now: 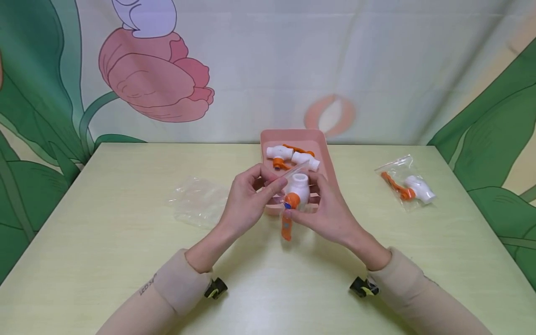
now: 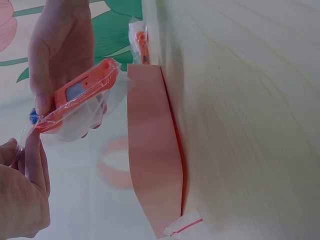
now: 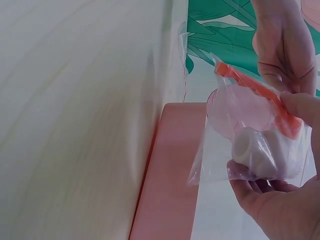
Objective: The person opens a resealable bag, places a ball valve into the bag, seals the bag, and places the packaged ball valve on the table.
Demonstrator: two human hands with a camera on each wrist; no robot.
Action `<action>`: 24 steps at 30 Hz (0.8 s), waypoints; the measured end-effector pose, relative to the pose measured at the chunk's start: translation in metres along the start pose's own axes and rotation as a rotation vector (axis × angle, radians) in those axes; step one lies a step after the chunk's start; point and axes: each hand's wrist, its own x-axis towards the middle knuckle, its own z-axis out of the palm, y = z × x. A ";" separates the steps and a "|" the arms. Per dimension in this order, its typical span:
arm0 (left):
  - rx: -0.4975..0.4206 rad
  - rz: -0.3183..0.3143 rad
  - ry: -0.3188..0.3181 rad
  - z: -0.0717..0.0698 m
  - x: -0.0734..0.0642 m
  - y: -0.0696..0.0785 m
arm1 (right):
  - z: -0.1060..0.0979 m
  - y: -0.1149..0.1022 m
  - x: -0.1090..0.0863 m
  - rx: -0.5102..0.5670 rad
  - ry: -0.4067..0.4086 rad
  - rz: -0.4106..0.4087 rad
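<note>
The right hand (image 1: pixel 332 211) has fingers curled around a bagged valve (image 1: pixel 299 188); the left hand (image 1: pixel 250 195) pinches its bag's edge (image 1: pixel 298 169). From this valve, the pink tray (image 1: pixel 293 135) extends toward twelve o'clock, a second packed valve (image 1: pixel 420 190) lies at three, a clear bag (image 1: pixel 198 202) at nine.

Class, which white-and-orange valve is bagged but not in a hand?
The valve lying on the right of the table, in a clear bag. The right hand holds the other bagged valve; the tray valves look unbagged.
</note>
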 end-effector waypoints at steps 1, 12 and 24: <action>0.001 -0.001 0.002 0.000 0.000 0.000 | 0.000 0.000 0.000 -0.020 0.004 -0.004; 0.004 -0.017 -0.025 0.004 0.000 -0.003 | -0.001 0.000 -0.002 -0.171 0.077 -0.024; 0.025 -0.090 -0.093 0.004 0.000 -0.005 | -0.008 0.006 -0.006 -0.187 0.080 -0.020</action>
